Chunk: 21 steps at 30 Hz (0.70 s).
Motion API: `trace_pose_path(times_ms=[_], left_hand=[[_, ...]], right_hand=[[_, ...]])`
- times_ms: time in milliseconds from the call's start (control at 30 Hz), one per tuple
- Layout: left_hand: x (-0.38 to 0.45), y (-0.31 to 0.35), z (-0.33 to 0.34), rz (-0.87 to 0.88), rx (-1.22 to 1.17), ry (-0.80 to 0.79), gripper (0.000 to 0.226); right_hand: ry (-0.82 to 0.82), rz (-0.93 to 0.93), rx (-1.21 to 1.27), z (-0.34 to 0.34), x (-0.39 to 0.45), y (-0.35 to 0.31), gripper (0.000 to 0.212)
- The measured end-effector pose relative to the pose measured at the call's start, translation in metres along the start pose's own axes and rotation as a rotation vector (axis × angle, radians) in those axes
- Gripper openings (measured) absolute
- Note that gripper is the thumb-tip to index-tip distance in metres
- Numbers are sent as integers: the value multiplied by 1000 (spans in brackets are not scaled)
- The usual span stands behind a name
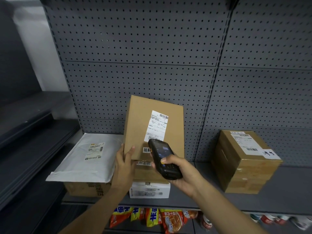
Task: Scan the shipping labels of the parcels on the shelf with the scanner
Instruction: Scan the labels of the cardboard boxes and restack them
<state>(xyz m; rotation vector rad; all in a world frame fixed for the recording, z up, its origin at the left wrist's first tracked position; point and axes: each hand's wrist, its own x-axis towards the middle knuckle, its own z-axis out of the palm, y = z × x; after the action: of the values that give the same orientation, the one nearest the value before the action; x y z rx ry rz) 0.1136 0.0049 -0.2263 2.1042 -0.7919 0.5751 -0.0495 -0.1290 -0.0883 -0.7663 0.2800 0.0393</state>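
A person stands at a grey pegboard shelf [287,183] holding parcels. At the centre of the view, the left hand [124,163] props a flat brown cardboard parcel [140,125] upright, tilted slightly so its face turns toward the wearer. This appears meant to present the white shipping label [157,126] squarely to the reader. The left hand's fingers curl round the parcel's lower left edge, thumb on the front face, with the wrist bent back and the forearm rising from 6 o'clock.

The right hand [179,173] grips a black handheld scanner [163,158], fingers wrapped round its body and the thumb resting on the keypad. The scanner's top end points up toward 11 o'clock, just beside the barcode at the label's lower edge and partly overlapping it in view. The forearm enters from 5 o'clock.

Beneath the raised parcel sits a stack of a brown box and a white box [149,191]. At 9 o'clock a white padded mailer [81,159] lies flat on a carton, label up. At 3 o'clock a taped brown carton [243,168] stands well apart, its label on top. Bright snack packets [152,218] fill the shelf below at 6 o'clock.
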Motion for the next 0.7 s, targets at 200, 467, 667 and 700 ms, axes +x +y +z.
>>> trace_pose_path(times_ms=[200,467,667,700], left_hand=[[2,-3,-2,0,-5,-14,79],[3,-10,-3,-32,16,-32,77],[1,-10,-4,-29,-1,-47,76],[0,-9,-5,-16,7,-45,77]], right_hand=[[4,-11,33,-1,3,4,56],[23,-24,33,-3,3,4,62],[27,-26,22,-5,6,9,62],[25,-31,11,-6,6,10,61]])
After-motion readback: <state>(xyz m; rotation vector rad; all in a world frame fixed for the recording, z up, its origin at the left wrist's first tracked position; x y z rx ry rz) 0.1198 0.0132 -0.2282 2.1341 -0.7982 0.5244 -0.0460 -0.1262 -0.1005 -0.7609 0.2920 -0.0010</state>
